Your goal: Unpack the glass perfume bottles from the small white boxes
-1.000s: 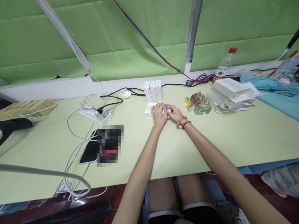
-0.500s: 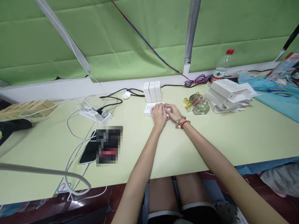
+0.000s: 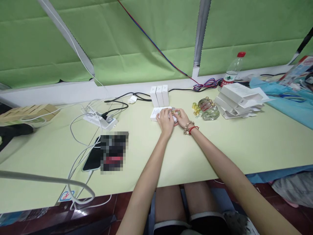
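Note:
A white box (image 3: 155,115) lies flat on the pale yellow-green table, partly covered by my hands. My left hand (image 3: 165,120) rests over it, its fingers bent on the box. Against the box's right end is my right hand (image 3: 181,117), its fingers pinched round a small yellowish piece (image 3: 174,112) that is mostly hidden. Three slim white boxes (image 3: 159,96) stand upright just behind. To the right sit clear rolls (image 3: 210,112) and several small yellow pieces (image 3: 195,108).
Flattened white cartons (image 3: 241,99) are piled at the right, before a red-capped bottle (image 3: 231,73). On the left are a power strip (image 3: 104,121), loose cables, a phone (image 3: 92,158) and a blurred-out item (image 3: 114,151). Brown boxes (image 3: 29,112) stand far left.
My left hand has shifted slightly left on the box. The fingers of my right hand have moved a little, and the yellowish piece shows more.

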A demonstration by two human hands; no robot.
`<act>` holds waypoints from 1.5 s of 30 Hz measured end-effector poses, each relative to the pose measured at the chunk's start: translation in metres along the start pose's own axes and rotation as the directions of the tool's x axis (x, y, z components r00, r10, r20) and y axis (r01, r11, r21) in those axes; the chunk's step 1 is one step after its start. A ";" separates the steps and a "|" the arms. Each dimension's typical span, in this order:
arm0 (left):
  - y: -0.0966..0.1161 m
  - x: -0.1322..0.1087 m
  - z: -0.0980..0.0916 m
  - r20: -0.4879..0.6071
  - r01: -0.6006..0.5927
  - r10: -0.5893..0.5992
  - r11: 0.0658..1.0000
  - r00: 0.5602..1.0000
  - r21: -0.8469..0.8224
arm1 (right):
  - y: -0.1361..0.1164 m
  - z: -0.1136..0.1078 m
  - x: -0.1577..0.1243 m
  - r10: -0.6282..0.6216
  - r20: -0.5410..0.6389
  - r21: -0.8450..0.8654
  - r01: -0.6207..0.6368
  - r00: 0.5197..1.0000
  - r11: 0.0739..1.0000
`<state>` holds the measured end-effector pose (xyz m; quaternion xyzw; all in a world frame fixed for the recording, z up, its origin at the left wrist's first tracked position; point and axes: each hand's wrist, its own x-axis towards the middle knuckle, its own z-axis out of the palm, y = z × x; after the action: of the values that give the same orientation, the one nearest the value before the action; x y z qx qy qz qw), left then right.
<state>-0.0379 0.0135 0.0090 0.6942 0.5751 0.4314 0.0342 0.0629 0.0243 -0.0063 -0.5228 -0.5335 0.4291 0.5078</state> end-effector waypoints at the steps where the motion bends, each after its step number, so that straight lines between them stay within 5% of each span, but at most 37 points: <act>1: 0.000 0.000 0.000 0.004 0.004 -0.004 1.000 1.000 -0.001 | 0.000 0.000 0.000 0.002 0.004 0.009 -0.002 1.000 1.000; 20: -0.006 0.002 0.000 0.061 0.031 -0.031 1.000 0.998 -0.003 | 0.002 0.005 0.000 -0.075 0.009 -0.234 0.075 0.997 0.969; 32: -0.002 -0.001 0.000 0.025 0.060 -0.060 0.998 0.998 -0.005 | -0.006 -0.010 0.002 0.062 0.220 -0.058 -0.051 0.973 0.997; 45: -0.007 0.004 -0.006 0.015 0.067 -0.068 0.997 0.998 0.029 | -0.014 -0.013 -0.003 0.190 0.262 -0.068 -0.179 0.946 0.982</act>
<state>-0.0473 0.0163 0.0115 0.6783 0.6039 0.4162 0.0436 0.0737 0.0196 0.0086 -0.5186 -0.5551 0.5297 0.3773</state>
